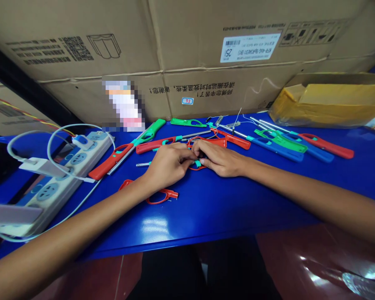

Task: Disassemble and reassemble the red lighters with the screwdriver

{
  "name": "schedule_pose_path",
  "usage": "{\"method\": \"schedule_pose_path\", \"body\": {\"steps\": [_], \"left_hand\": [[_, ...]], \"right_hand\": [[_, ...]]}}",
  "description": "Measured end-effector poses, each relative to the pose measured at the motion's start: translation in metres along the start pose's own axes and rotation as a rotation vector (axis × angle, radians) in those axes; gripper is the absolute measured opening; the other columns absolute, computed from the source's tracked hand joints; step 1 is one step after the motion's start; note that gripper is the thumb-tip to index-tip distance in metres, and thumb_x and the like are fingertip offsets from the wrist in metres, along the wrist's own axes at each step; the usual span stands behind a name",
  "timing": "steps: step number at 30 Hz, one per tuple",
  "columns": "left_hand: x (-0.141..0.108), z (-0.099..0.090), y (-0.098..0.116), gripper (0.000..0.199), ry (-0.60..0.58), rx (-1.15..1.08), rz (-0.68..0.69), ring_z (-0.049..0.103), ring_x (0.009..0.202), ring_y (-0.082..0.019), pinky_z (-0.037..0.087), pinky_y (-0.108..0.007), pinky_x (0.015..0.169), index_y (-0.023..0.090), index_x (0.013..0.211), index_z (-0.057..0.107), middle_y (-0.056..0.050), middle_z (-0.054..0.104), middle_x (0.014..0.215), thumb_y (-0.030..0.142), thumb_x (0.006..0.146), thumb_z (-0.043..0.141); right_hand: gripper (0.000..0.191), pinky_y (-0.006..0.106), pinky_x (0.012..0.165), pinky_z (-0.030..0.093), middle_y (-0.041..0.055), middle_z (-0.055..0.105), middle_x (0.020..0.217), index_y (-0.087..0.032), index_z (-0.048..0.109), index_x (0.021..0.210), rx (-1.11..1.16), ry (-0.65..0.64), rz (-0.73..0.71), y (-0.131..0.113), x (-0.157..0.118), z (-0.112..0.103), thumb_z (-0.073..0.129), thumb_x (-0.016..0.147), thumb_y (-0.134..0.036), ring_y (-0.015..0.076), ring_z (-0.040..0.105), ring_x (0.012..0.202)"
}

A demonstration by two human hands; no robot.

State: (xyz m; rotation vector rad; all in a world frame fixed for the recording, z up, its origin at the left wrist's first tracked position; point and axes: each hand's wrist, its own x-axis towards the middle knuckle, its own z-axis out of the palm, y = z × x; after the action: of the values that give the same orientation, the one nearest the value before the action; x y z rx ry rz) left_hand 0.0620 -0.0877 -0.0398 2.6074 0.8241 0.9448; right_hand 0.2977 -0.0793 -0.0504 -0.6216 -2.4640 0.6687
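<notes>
My left hand point(171, 164) and my right hand point(217, 158) meet over the blue table, fingers closed in a pinch. Between them is a small teal piece point(197, 163) at a red lighter shell point(215, 143); my fingertips hide part of both. Under my left forearm lies an open red shell half point(161, 196). A metal tube point(143, 165) pokes out left of my left hand. Just behind my hands rests a red lighter point(158, 144), and a red and teal one point(112, 161) lies farther left.
Blue lighters point(276, 149), a green shell point(284, 141) and a red lighter point(328, 146) lie at the right. A power strip point(54, 189) with white cables stands left. Cardboard point(187, 50) rises behind the table point(225, 204); a yellow-taped box point(340, 104) sits back right.
</notes>
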Motion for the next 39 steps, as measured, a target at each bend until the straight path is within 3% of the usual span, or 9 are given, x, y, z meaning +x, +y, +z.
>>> {"method": "schedule_pose_path", "body": {"steps": [9, 14, 25, 31, 39], "left_hand": [[0.004, 0.001, 0.002, 0.021, -0.021, 0.023, -0.024, 0.074, 0.085, -0.021, 0.055, -0.032, 0.076, 0.018, 0.09, 0.08, -0.003, 0.079, 0.088, 0.0, 0.088, 0.069], [0.007, -0.011, -0.009, 0.012, -0.138, 0.001, 0.037, 0.071, 0.08, -0.018, 0.054, -0.031, 0.077, 0.02, 0.095, 0.081, -0.002, 0.077, 0.087, 0.011, 0.094, 0.073], [0.004, -0.02, -0.012, 0.009, -0.139, 0.026, 0.071, 0.073, 0.092, -0.021, 0.056, -0.036, 0.089, 0.021, 0.105, 0.081, -0.005, 0.081, 0.099, 0.026, 0.099, 0.075], [0.003, -0.031, -0.013, 0.015, -0.163, 0.016, 0.048, 0.074, 0.091, -0.02, 0.057, -0.033, 0.087, 0.023, 0.111, 0.082, -0.004, 0.083, 0.099, 0.023, 0.102, 0.07], [0.004, -0.033, -0.015, 0.008, -0.156, 0.018, 0.049, 0.071, 0.088, -0.019, 0.055, -0.033, 0.085, 0.021, 0.102, 0.081, -0.003, 0.08, 0.093, 0.023, 0.099, 0.074]], "right_hand": [[0.011, 0.043, 0.085, 0.045, 0.0053, 0.054, 0.103, -0.025, 0.04, 0.104, -0.006, 0.012, -0.008, 0.001, 0.0, 0.001, 0.05, 0.1, -0.021, 0.023, 0.051, 0.09], [0.016, 0.041, 0.082, 0.044, 0.0055, 0.056, 0.105, -0.024, 0.042, 0.109, -0.021, 0.026, 0.049, -0.003, 0.0, 0.0, 0.053, 0.098, -0.019, 0.0222, 0.053, 0.09], [0.038, 0.038, 0.081, 0.044, 0.0061, 0.063, 0.112, -0.025, 0.046, 0.119, -0.089, 0.024, 0.082, -0.008, 0.0, -0.003, 0.066, 0.087, -0.025, 0.0207, 0.057, 0.088], [0.033, 0.041, 0.091, 0.048, 0.0078, 0.065, 0.116, -0.025, 0.05, 0.118, -0.095, -0.007, 0.068, -0.006, 0.001, -0.004, 0.066, 0.089, -0.025, 0.0243, 0.062, 0.103], [0.032, 0.038, 0.085, 0.046, 0.006, 0.066, 0.111, -0.024, 0.055, 0.118, -0.084, 0.01, 0.074, -0.005, 0.0, -0.006, 0.067, 0.089, -0.027, 0.0216, 0.06, 0.093]]}}
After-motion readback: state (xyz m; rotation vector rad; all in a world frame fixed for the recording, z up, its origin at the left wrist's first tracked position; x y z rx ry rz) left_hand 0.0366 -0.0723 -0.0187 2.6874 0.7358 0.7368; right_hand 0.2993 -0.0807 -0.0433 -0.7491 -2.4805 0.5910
